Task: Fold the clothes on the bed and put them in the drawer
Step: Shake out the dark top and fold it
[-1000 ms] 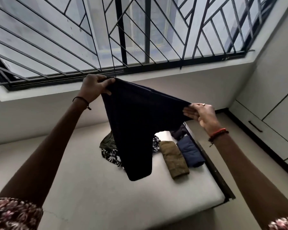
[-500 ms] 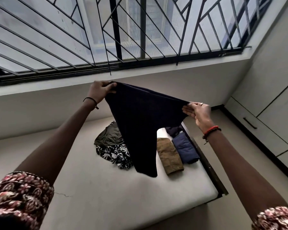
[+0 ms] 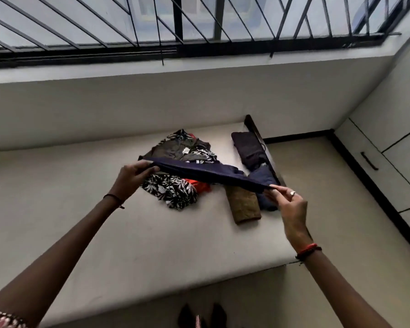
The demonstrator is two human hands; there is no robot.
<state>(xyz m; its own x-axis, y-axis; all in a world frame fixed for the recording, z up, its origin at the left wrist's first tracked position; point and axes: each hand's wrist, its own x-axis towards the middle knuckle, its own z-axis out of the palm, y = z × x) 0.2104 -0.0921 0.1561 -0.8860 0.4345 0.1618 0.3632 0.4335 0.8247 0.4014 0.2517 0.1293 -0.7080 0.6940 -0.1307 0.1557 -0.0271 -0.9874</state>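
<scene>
Two hands, one garment: in the head view your left hand (image 3: 134, 172) pinches one end of the navy garment (image 3: 206, 172) and your right hand (image 3: 291, 204) pinches the other. It's stretched taut above the bed (image 3: 104, 233), long axis running left to right, over the unfolded pile (image 3: 175, 181). I'd guess you lay it flat just this side of that pile.

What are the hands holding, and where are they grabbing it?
A dark navy garment, stretched between both hands above the bed. The left hand grips one end of it; the right hand pinches the other end with its fingertips.
</scene>
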